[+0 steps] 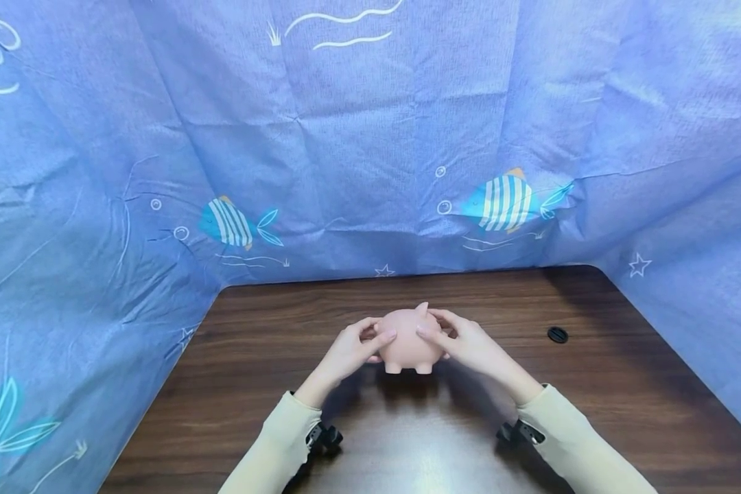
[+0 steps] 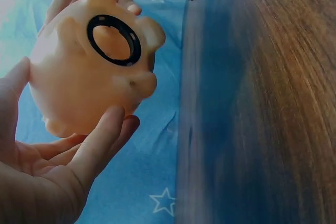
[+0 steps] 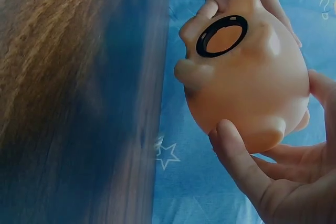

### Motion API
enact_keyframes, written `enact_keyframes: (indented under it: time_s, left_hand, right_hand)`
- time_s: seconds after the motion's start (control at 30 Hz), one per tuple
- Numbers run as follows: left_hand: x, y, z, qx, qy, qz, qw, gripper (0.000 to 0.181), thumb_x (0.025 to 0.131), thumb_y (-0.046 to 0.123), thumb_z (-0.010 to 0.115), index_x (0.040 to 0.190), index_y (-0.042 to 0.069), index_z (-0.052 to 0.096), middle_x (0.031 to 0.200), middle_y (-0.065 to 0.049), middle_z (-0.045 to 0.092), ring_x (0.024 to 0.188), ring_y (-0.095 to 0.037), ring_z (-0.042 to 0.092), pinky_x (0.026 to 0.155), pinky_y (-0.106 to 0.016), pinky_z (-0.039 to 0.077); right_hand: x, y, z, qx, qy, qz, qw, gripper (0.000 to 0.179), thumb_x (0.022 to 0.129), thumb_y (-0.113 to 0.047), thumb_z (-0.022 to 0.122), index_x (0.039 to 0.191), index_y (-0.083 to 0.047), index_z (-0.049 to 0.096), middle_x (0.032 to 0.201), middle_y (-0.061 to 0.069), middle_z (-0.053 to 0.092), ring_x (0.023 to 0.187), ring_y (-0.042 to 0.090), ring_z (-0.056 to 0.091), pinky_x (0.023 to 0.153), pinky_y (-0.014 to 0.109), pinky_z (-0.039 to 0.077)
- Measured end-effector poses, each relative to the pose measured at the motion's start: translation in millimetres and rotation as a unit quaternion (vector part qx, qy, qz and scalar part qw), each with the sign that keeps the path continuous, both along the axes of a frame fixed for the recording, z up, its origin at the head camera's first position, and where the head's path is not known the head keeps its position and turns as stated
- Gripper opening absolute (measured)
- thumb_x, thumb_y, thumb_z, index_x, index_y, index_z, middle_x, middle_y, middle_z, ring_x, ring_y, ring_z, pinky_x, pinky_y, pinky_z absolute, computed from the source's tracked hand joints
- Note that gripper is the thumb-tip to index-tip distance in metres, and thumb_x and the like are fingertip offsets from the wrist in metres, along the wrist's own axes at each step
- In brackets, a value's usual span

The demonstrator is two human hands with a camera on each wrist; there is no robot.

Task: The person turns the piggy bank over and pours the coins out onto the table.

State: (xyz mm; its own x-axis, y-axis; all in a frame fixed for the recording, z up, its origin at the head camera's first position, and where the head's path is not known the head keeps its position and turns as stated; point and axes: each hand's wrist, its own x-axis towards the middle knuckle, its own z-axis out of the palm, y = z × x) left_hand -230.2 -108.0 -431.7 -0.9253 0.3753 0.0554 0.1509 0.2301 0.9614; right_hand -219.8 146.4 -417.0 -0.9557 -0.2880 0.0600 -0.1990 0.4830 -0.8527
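A pink piggy bank [image 1: 409, 343] is held upright just over the table, between both hands. My left hand [image 1: 353, 346] grips its left side, thumb on the near face and fingers around the back. On the other side my right hand [image 1: 466, 341] grips it the same way, close to an ear. The wrist views look up at the belly, where a black ring [image 2: 135, 53] frames a round hole among stubby feet. Through the hole the pink inside shows. Off to the right, a small black round plug [image 1: 558, 335] lies on the wood, apart from both hands.
The dark wooden table [image 1: 272, 322] has rounded far corners. Blue cloth [image 1: 358, 151] printed with fish hangs along its back and sides. Black wrist devices [image 1: 326, 439] sit at both sleeve cuffs, low over the tabletop.
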Motion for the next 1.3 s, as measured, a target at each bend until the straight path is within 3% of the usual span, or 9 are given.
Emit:
enact_keyframes:
  time_s: [0.23,0.53,0.63,0.77,0.83,0.9,1.0,1.2,1.3]
  left_hand:
    - [-1.4,-0.2,3.5,0.003,0.036,0.012,0.9993,0.057,0.093,0.032,0.074,0.141,0.006,0.055,0.125,-0.015,0.066,0.112,-0.027,0.066,0.083,-0.037,0.059]
    - [-0.6,-5.0,22.0,0.033,0.231,-0.005,0.9723,0.088,0.078,0.013,0.088,0.152,0.027,0.044,0.155,0.003,0.045,0.121,-0.021,0.062,0.096,-0.034,0.054]
    - [0.9,-5.7,27.4,0.035,0.324,-0.017,0.9453,0.090,0.076,0.004,0.088,0.152,0.025,0.044,0.162,0.001,0.034,0.132,-0.021,0.053,0.101,-0.033,0.051]
    - [4.4,-6.0,35.6,0.024,0.466,-0.021,0.8843,0.093,0.070,-0.008,0.088,0.148,0.017,0.045,0.162,-0.009,0.033,0.144,-0.026,0.039,0.110,-0.038,0.042]
    - [5.6,-5.7,40.6,0.017,0.516,-0.018,0.8563,0.096,0.067,-0.011,0.089,0.148,0.015,0.044,0.162,-0.012,0.032,0.145,-0.030,0.036,0.113,-0.040,0.039]
    - [6.9,-5.4,45.5,0.007,0.536,-0.014,0.8443,0.097,0.067,-0.009,0.090,0.148,0.015,0.043,0.162,-0.014,0.031,0.146,-0.032,0.035,0.114,-0.041,0.038]
    - [6.7,-4.9,48.9,-0.008,0.501,-0.013,0.8655,0.099,0.070,-0.001,0.091,0.152,0.013,0.038,0.160,-0.015,0.035,0.143,-0.031,0.040,0.113,-0.040,0.039]
    - [1.6,-4.7,41.8,-0.026,0.294,0.014,0.9554,0.090,0.081,0.018,0.087,0.156,0.016,0.037,0.135,-0.005,0.062,0.117,-0.018,0.062,0.098,-0.042,0.052]
    - [-2.2,-1.0,33.5,-0.063,0.207,0.032,0.9759,0.072,0.090,0.034,0.078,0.151,0.017,0.045,0.124,-0.006,0.068,0.111,-0.019,0.067,0.093,-0.044,0.055]
  right_hand:
    - [-2.1,1,3.4,-0.002,0.048,0.011,0.9988,0.069,0.094,-0.044,0.071,0.148,-0.010,0.048,0.120,0.012,0.067,0.101,0.021,0.065,0.079,0.034,0.057]
    - [-2.4,5,17.8,-0.053,0.233,0.062,0.9692,0.090,0.082,-0.020,0.087,0.156,-0.019,0.037,0.157,0.001,0.039,0.133,0.019,0.048,0.103,0.025,0.046]
    - [-0.9,3,22.5,-0.053,0.342,0.083,0.9346,0.078,0.085,-0.019,0.083,0.152,-0.012,0.043,0.161,0.009,0.032,0.142,0.024,0.038,0.113,0.025,0.035]
    - [2.3,0,31.4,-0.069,0.461,0.107,0.8782,0.057,0.095,-0.027,0.072,0.137,0.001,0.046,0.159,0.028,0.025,0.146,0.035,0.031,0.116,0.031,0.033]
    - [2.6,-1,35.7,-0.080,0.482,0.116,0.8650,0.057,0.097,-0.031,0.067,0.135,0.003,0.041,0.158,0.031,0.024,0.144,0.034,0.034,0.113,0.029,0.037]
    - [2.5,-1,38.6,-0.091,0.473,0.123,0.8676,0.062,0.097,-0.030,0.068,0.138,0.004,0.035,0.159,0.029,0.025,0.143,0.030,0.037,0.109,0.026,0.041]
    - [3.3,1,39.4,-0.085,0.432,0.106,0.8914,0.078,0.090,-0.024,0.078,0.148,0.001,0.032,0.160,0.021,0.029,0.139,0.024,0.041,0.104,0.023,0.043]
    - [2.8,4,33.5,-0.022,0.258,0.013,0.9659,0.097,0.079,-0.032,0.089,0.158,-0.026,0.033,0.150,0.002,0.048,0.127,0.020,0.054,0.104,0.045,0.045]
    - [-1.2,4,26.0,0.010,0.163,-0.009,0.9866,0.087,0.085,-0.049,0.079,0.157,-0.023,0.037,0.139,0.006,0.059,0.116,0.022,0.062,0.098,0.050,0.050]
